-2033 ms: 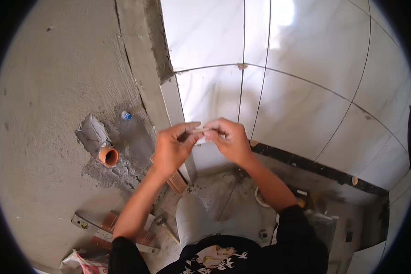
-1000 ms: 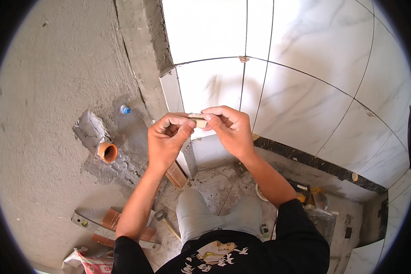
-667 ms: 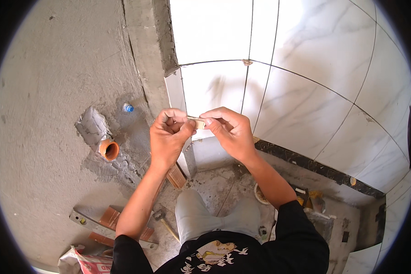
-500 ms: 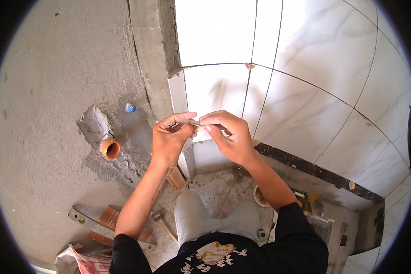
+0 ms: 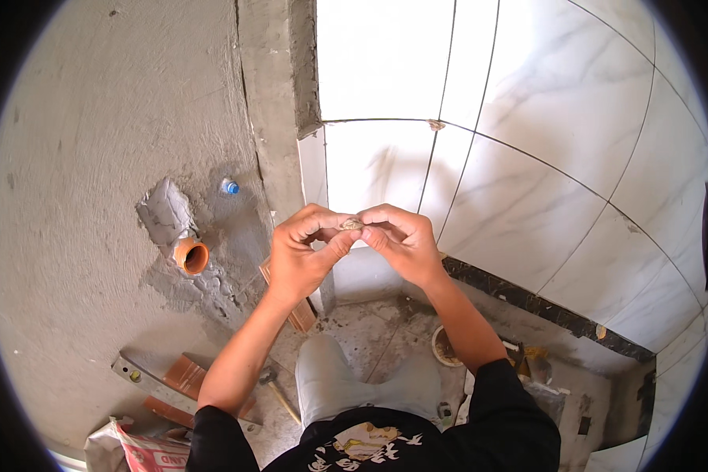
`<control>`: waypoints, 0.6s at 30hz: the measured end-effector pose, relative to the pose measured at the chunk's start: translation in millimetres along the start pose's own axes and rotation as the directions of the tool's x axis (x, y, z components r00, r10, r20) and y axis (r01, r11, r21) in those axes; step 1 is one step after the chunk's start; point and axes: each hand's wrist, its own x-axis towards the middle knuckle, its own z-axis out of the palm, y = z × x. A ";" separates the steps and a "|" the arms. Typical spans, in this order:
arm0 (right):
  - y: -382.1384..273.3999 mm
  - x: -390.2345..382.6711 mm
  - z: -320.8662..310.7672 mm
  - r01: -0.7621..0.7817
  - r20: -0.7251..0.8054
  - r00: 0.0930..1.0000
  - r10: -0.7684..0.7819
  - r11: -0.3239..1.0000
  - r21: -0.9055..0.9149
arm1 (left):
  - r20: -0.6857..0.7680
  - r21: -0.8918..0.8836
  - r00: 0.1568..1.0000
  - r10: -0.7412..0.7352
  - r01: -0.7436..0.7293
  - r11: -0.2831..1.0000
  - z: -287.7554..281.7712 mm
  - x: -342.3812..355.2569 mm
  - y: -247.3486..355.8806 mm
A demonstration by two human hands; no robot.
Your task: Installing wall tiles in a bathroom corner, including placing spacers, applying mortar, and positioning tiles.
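Observation:
Between the fingertips of both hands is a small tan, flattish piece (image 5: 352,225), too small to tell its kind. My left hand (image 5: 303,245) pinches it from the left with thumb and fingers, and my right hand (image 5: 406,245) grips its other side. The fingertips of the two hands meet around the piece and hide part of it. Both hands are raised in front of a wall of white marbled tiles (image 5: 519,189), just right of a bare cement edge.
An orange pipe end (image 5: 191,256) and a blue plug (image 5: 230,187) stick out of the cement wall at left. Below lie a spirit level (image 5: 151,384), brown tile pieces (image 5: 187,375), a hammer (image 5: 271,377) and a sack (image 5: 145,452). A round bucket (image 5: 446,346) stands by my right arm.
My hands have come closer together, and their fingertips now meet around the small piece. The piece appears turned, with a broader face showing. The whole view has shifted slightly.

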 end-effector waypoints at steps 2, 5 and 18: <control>-1.7 0.4 -0.4 0.090 0.002 0.996 -0.090 0.987 -0.131 | 0.026 0.250 0.999 0.042 -0.047 0.967 -3.2 -1.7 1.9; -10.3 1.9 0.3 0.168 0.067 0.986 -0.153 0.910 -0.379 | -0.002 0.153 0.999 0.043 -0.043 0.987 0.8 0.5 0.8; 14.2 -1.9 -13.5 0.284 0.024 0.939 -0.342 0.736 -0.614 | 0.267 0.672 0.962 -0.053 -0.147 0.726 9.5 35.2 18.3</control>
